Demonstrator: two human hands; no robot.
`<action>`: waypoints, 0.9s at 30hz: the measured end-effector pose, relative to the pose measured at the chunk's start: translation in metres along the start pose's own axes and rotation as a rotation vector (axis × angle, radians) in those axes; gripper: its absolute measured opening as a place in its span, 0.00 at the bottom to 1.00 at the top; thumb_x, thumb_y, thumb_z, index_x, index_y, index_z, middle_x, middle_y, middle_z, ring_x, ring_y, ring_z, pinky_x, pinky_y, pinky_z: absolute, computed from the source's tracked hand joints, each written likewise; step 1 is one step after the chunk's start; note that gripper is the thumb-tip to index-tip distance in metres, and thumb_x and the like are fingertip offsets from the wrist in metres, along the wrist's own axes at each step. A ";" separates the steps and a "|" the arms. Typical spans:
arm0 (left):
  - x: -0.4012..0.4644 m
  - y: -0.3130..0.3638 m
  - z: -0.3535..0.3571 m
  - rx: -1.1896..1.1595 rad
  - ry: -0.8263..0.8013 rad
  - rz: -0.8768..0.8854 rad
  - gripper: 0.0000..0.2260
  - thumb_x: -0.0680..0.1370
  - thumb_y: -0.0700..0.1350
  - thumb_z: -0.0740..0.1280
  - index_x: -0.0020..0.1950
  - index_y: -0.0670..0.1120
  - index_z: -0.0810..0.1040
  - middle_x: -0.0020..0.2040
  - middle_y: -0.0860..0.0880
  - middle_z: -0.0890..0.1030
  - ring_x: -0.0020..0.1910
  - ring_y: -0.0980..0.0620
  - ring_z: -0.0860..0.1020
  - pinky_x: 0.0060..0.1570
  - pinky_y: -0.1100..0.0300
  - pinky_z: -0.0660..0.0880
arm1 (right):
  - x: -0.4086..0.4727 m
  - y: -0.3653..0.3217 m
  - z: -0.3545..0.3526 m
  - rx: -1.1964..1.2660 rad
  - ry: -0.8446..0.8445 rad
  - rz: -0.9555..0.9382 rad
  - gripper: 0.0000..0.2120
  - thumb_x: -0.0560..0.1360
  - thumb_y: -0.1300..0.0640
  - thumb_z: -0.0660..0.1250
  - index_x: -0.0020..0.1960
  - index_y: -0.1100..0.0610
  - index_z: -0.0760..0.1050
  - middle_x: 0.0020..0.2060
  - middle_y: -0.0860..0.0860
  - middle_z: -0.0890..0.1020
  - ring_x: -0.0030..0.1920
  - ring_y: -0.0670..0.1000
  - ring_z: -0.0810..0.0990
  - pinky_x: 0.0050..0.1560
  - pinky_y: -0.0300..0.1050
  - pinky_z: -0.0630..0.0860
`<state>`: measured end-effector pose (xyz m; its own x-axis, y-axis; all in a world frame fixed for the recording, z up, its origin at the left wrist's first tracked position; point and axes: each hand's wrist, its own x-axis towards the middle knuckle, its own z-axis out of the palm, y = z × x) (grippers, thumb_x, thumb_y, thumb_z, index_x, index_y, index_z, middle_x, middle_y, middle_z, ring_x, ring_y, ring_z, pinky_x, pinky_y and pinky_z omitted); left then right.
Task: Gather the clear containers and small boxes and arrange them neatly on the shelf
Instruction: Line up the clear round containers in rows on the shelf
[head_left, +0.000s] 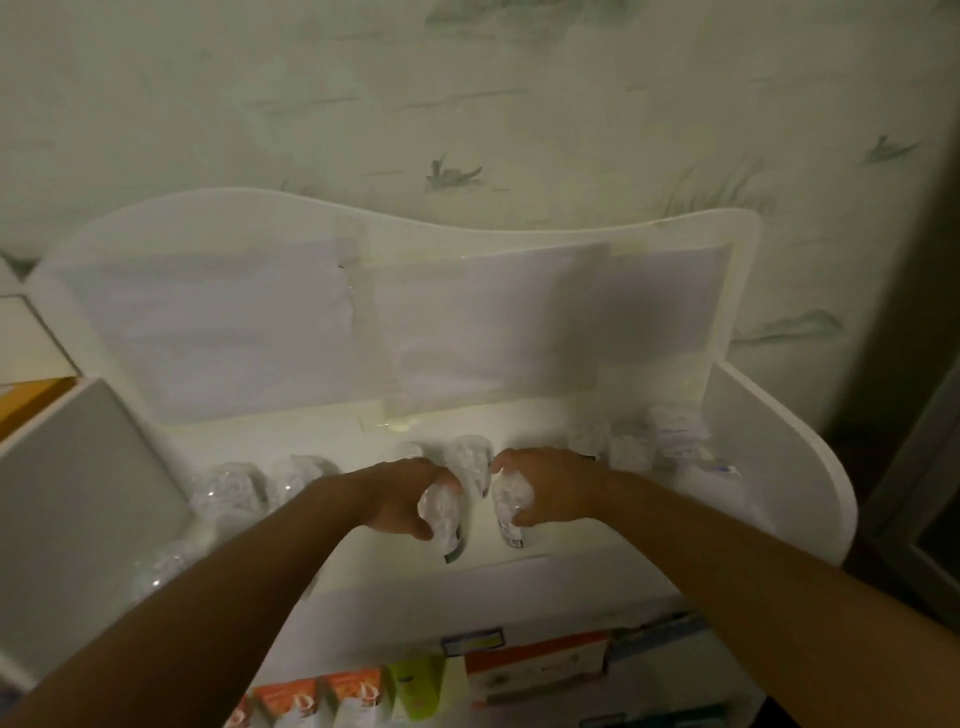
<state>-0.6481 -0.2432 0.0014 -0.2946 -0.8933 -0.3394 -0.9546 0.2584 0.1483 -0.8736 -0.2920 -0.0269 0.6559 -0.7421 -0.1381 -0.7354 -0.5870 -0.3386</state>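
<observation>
Both my hands reach onto the top of a white shelf. My left hand grips a clear container that stands near the front edge. My right hand grips a second clear container just to the right of it. Between and behind them stands another clear container. More clear containers line the shelf at the left and at the right. On the lower shelf stand small boxes, orange ones and a green one.
A white back panel with a wavy top rises behind the shelf, against a patterned wall. White side walls close the shelf at the left and right. A larger orange and white box lies on the lower shelf.
</observation>
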 end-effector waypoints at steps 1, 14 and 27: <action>-0.005 -0.006 0.001 0.014 0.007 -0.011 0.31 0.74 0.47 0.72 0.74 0.57 0.64 0.72 0.52 0.67 0.68 0.51 0.69 0.63 0.59 0.69 | 0.004 -0.005 0.002 0.002 0.003 -0.009 0.31 0.72 0.49 0.72 0.71 0.48 0.63 0.68 0.49 0.72 0.65 0.53 0.72 0.62 0.46 0.71; -0.025 -0.044 0.021 0.062 0.127 -0.031 0.33 0.76 0.49 0.70 0.77 0.57 0.57 0.76 0.52 0.63 0.70 0.49 0.69 0.64 0.56 0.71 | 0.031 -0.030 0.020 -0.020 0.038 -0.044 0.31 0.71 0.49 0.72 0.72 0.48 0.65 0.71 0.50 0.70 0.69 0.54 0.69 0.67 0.52 0.70; -0.019 -0.052 0.021 0.037 0.149 -0.012 0.35 0.72 0.53 0.73 0.75 0.57 0.60 0.74 0.54 0.65 0.70 0.52 0.68 0.67 0.57 0.69 | 0.024 -0.032 0.017 -0.014 0.019 -0.067 0.36 0.71 0.47 0.73 0.74 0.47 0.61 0.72 0.51 0.65 0.70 0.54 0.66 0.68 0.53 0.68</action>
<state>-0.5939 -0.2314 -0.0194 -0.2760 -0.9404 -0.1986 -0.9598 0.2585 0.1097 -0.8316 -0.2858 -0.0358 0.7008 -0.7066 -0.0981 -0.6920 -0.6400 -0.3339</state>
